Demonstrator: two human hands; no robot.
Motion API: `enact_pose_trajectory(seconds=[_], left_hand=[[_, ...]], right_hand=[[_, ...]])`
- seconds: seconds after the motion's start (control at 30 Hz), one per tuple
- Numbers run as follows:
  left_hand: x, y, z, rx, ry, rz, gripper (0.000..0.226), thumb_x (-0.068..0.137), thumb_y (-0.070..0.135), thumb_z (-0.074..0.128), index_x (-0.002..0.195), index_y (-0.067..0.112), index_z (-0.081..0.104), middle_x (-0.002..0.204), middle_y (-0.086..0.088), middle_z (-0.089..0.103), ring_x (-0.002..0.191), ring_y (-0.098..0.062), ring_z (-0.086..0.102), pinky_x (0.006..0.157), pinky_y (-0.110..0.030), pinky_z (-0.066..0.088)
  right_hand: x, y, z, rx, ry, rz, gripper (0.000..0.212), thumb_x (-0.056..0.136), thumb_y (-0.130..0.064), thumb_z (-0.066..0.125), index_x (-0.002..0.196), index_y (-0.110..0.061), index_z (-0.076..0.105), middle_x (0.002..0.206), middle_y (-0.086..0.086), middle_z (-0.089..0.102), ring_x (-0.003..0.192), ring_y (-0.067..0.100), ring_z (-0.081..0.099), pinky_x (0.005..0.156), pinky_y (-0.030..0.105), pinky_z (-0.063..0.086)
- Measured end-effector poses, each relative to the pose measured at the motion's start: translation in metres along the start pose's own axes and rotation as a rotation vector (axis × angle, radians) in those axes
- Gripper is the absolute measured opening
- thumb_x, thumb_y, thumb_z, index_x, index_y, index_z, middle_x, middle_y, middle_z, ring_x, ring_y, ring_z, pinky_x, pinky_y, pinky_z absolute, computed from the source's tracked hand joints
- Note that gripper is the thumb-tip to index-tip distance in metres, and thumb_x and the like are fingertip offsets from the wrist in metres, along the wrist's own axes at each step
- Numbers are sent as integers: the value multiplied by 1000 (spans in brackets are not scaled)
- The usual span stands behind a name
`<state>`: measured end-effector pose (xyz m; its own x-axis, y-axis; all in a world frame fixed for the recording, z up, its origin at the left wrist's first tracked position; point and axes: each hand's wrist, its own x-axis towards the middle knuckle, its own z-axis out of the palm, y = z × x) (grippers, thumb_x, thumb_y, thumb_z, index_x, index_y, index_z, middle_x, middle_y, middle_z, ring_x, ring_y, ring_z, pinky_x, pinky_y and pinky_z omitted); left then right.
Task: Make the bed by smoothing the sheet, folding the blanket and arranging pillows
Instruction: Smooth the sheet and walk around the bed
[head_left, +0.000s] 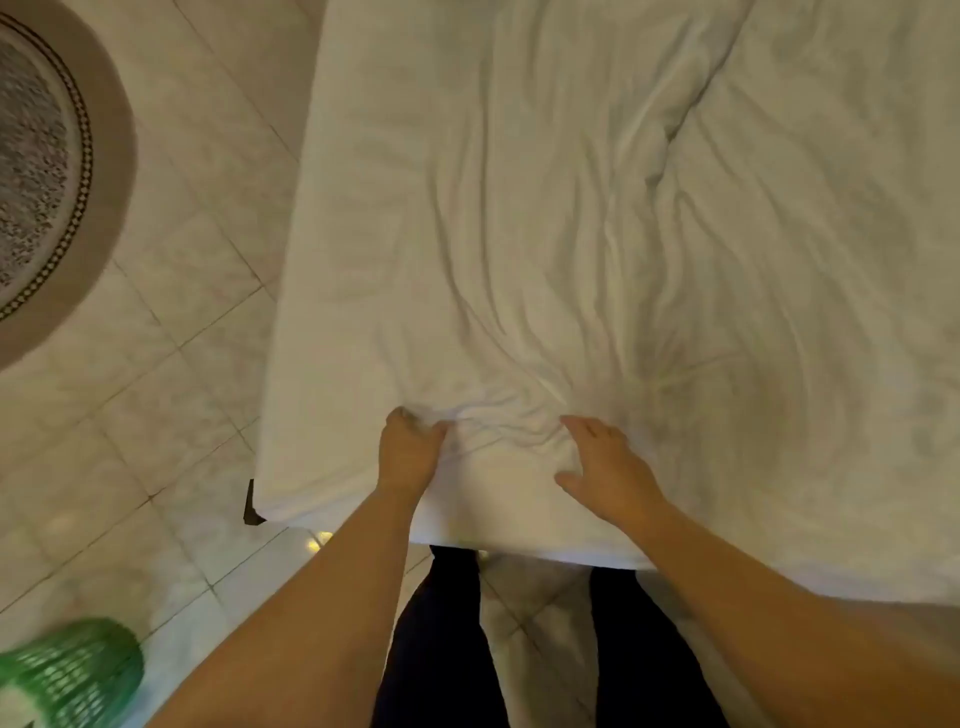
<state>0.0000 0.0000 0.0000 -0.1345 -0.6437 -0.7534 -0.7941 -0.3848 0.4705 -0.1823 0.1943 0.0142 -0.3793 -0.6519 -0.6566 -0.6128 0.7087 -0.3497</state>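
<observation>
the left hand (408, 453) grips a bunched fold of the white sheet (545, 234) at the bed's near edge; just beside it, the right hand (605, 470) lies flat, fingers spread, on the wrinkles.

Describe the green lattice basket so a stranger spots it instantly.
Start at the white bed; pale tiled floor lies left of it. At the view's lower left stands a green plastic lattice basket. It alone is green; the round brown rug lies beyond.
</observation>
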Motion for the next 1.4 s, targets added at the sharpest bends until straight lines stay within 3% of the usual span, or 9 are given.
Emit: enact_pose_trajectory(seconds=[0.23, 0.5, 0.53, 0.63, 0.73, 0.9, 1.03, 1.17, 1.4], left_hand=[[28, -6, 3, -101, 8, 96, 43, 76, 43, 84, 98, 14, 63, 95, -2, 70, 90, -22, 69, 76, -31, 54], [58, 13, -9, -779, -86, -18, 100, 68, 31, 93, 151, 23, 39, 128, 3, 69, 110, -17, 71, 97, -43, 58], [61, 16, -13, -776, -117, -8, 93, 70, 30, 92, 148, 22, 43, 130, 0, 69, 111, -19, 71, 97, -42, 58], [68, 27, -23, -623, -111, 55, 47, 72, 30, 89, 110, 9, 69, 112, -9, 76, 102, -27, 74, 94, -46, 59], [71, 35, -30, -613, -72, 60, 40, 73, 20, 87, 96, -4, 66, 101, -19, 76, 98, -38, 73, 89, -53, 60], [63, 49, -61, -507, 8, 96, 44, 74, 16, 86, 113, 10, 67, 108, -7, 74, 97, -25, 74, 84, -41, 62], [44, 45, -110, -280, 127, 228, 16, 78, 20, 80, 92, 16, 72, 94, -8, 75, 88, -27, 71, 81, -44, 60], [22, 28, -160, -93, 270, 323, 10, 80, 20, 75, 79, 12, 69, 76, -14, 70, 72, -34, 66, 65, -45, 55], [0, -32, -232, 69, 447, 267, 8, 84, 8, 69, 79, 6, 65, 70, -10, 61, 65, -26, 55, 51, -29, 35]], right_hand=[[27, -17, 34, -144, 215, 43, 57, 83, -34, 74, 131, -23, 46, 125, 2, 50, 106, 26, 49, 73, 41, 54], [40, -17, 54, -112, 299, 65, 87, 76, -35, 82, 148, -17, 37, 133, 9, 52, 110, 31, 54, 83, 45, 55], [42, -16, 55, -118, 308, 64, 83, 76, -35, 82, 145, -17, 40, 131, 9, 53, 109, 31, 54, 83, 45, 55], [45, -17, 55, -101, 352, 54, 46, 86, -23, 70, 129, -17, 54, 117, 5, 61, 100, 27, 56, 74, 41, 55], [42, -17, 47, -30, 366, 46, 24, 91, -17, 58, 114, -16, 64, 104, 4, 67, 91, 25, 60, 68, 42, 56], [19, -27, 28, 115, 268, -26, 32, 95, -16, 54, 124, -15, 66, 114, 5, 69, 98, 25, 66, 86, 39, 55], [-10, -61, 12, 114, 212, -129, 32, 99, -13, 51, 126, -17, 68, 111, 7, 70, 96, 27, 66, 83, 36, 51], [-34, -115, 6, 111, 189, -180, 36, 97, -10, 52, 124, -25, 71, 99, 5, 72, 90, 28, 67, 78, 37, 50], [-43, -202, 29, -66, -113, -274, 42, 101, -14, 45, 141, -22, 57, 126, 9, 63, 115, 30, 59, 91, 32, 42]])
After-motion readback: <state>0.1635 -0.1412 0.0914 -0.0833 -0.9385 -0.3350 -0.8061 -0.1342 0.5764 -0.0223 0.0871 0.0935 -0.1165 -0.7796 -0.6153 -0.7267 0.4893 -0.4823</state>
